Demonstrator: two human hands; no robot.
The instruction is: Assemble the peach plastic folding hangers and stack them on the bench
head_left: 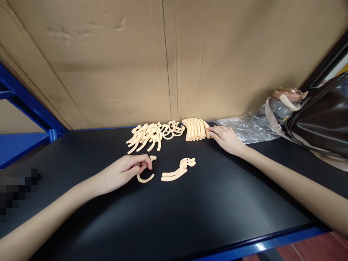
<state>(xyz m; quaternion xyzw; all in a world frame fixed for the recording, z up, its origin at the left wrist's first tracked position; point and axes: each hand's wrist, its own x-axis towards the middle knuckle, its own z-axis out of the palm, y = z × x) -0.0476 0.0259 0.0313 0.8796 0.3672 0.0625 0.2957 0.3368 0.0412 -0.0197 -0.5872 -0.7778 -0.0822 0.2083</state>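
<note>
At the left of the black table, my left hand (121, 172) has its fingers curled together on a peach plastic hook (145, 180). The hook's curved end and small tip show past the fingers; its middle is hidden. My right hand (227, 138) reaches to the right end of a tidy row of curved peach plastic bars (195, 128). Its thumb and fingertips close on the end bar (206, 127). Between the hands lie two longer curved pieces with small holes (175, 175), side by side on the table.
A loose heap of curved peach pieces (146, 134) and a small pile of hooks (172, 129) sit at the back. Cardboard (122, 65) stands behind. Clear plastic film (247, 127), a strapped bottle (282, 105) and a dark bag (320, 119) are at right.
</note>
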